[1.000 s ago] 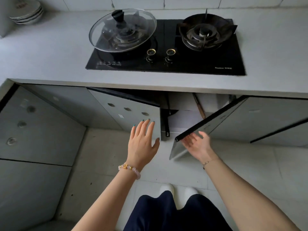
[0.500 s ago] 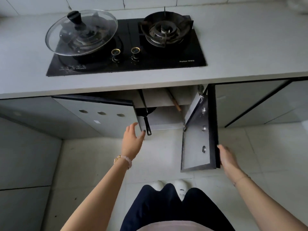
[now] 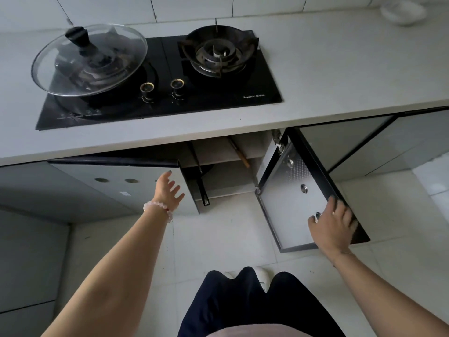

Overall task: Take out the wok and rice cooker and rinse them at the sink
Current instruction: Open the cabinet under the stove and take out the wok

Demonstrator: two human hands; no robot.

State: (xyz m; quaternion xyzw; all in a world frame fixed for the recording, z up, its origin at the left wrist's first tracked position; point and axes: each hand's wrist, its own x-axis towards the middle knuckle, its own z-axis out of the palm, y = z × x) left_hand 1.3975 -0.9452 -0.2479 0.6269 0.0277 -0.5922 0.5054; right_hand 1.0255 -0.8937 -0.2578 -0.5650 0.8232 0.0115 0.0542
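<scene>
My left hand (image 3: 168, 190) was open with the fingers spread, just beside the edge of the left door (image 3: 109, 190) and near the black handle of the wok (image 3: 202, 190), which pointed out of the cupboard under the table (image 3: 340, 81). My right hand (image 3: 332, 224) held the edge of the right door (image 3: 291, 203), which was wide open. I judged it best to take the handle close to the pan and draw it out level, clear of the wooden handle (image 3: 243, 158) beside it. The bowl of the wok was mostly lost in shadow. The rice cooker and the sink I could not see.

Pale tiled floor (image 3: 218, 239); grey cabinets (image 3: 29, 190); white-tiled wall (image 3: 194, 6)
</scene>
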